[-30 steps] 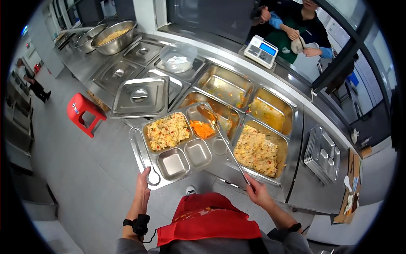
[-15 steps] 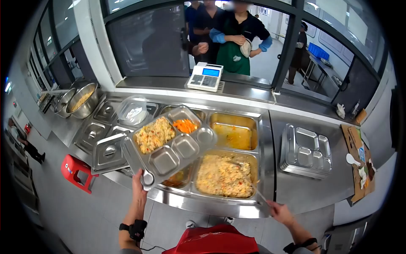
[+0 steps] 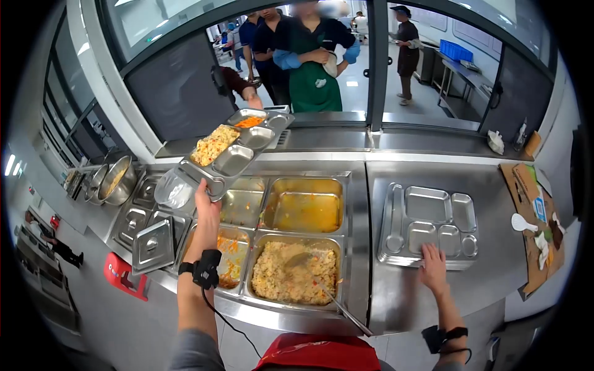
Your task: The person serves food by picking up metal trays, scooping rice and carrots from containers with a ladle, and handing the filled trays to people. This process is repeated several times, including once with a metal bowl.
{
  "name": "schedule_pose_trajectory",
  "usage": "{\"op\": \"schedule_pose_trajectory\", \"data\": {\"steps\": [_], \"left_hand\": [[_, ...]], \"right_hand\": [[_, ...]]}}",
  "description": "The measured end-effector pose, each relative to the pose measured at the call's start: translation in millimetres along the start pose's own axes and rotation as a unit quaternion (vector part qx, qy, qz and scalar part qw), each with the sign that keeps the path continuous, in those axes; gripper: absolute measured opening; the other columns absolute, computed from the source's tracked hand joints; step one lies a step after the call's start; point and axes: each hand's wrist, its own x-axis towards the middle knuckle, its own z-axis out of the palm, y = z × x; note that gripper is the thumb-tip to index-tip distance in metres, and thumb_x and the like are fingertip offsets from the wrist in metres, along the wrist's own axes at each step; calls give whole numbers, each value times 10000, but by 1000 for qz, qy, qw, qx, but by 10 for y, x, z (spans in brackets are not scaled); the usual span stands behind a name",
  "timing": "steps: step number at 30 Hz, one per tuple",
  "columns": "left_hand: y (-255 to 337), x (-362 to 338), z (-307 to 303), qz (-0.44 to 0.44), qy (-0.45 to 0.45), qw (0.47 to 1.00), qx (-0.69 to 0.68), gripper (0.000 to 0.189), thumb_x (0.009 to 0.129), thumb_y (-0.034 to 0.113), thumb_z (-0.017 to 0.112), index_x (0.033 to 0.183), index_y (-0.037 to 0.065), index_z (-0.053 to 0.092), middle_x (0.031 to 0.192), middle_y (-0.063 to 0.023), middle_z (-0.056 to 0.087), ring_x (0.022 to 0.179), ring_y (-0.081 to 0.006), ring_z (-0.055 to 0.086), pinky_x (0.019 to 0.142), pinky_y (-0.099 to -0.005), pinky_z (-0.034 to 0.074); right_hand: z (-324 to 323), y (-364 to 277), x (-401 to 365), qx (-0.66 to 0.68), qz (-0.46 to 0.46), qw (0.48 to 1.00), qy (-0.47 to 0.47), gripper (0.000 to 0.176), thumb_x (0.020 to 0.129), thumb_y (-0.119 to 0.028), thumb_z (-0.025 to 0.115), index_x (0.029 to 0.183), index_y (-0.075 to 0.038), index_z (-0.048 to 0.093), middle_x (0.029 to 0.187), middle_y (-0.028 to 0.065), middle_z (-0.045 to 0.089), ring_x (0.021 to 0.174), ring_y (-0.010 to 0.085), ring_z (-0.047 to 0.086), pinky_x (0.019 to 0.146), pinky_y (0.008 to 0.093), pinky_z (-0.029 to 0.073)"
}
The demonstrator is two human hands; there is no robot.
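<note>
My left hand (image 3: 207,201) grips the near corner of a steel compartment tray (image 3: 232,162), which is raised toward the serving window. Fried rice (image 3: 214,145) and shredded carrot (image 3: 250,122) lie in two of its compartments. At its far end is another person's hand (image 3: 253,101), reaching through the window. My right hand (image 3: 433,266) lies with outstretched fingers on the front edge of a stack of steel compartment trays (image 3: 402,252). Between my arms, a ladle (image 3: 340,306) rests in the pan of fried rice (image 3: 272,272), its handle over the counter's front edge.
Behind the rice pan is a pan of yellowish broth (image 3: 306,204); a pan with carrot scraps (image 3: 232,256) sits to its left. Steel lids (image 3: 153,244) and a clear plastic bowl (image 3: 174,188) lie further left. A red stool (image 3: 127,275) stands below. Cardboard with a white scoop (image 3: 524,223) lies right.
My left hand has carried the filled tray up and forward to the window, where another person's hand now meets it. My right hand has let go of the ladle and moved onto the tray stack.
</note>
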Motion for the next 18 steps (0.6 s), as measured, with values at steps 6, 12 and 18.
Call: {"op": "schedule_pose_trajectory", "data": {"steps": [6, 12, 18], "left_hand": [[-165, 205, 406, 13, 5, 1000, 27, 167, 858, 155, 561, 960, 44, 490, 910, -86, 567, 826, -238, 602, 744, -410, 531], [-208, 632, 470, 5, -10, 998, 65, 184, 846, 204, 590, 920, 69, 490, 865, -69, 564, 769, -225, 609, 643, -345, 536], [-367, 1433, 717, -4, -97, 995, -1, 219, 877, 134, 531, 1040, -13, 534, 1011, -146, 610, 920, -267, 599, 807, -417, 508]], "right_hand": [[110, 417, 71, 4, -43, 994, -97, 183, 681, -143, 684, 852, -109, 624, 850, 42, 630, 861, 231, 594, 870, 409, 444], [-318, 209, 190, 61, -42, 997, -24, 183, 685, -183, 700, 819, -106, 602, 768, 54, 602, 787, 244, 582, 757, 375, 459], [-406, -263, -14, 60, -54, 995, 55, 217, 690, -207, 688, 871, -121, 605, 805, 28, 561, 754, 218, 553, 692, 333, 429]]}}
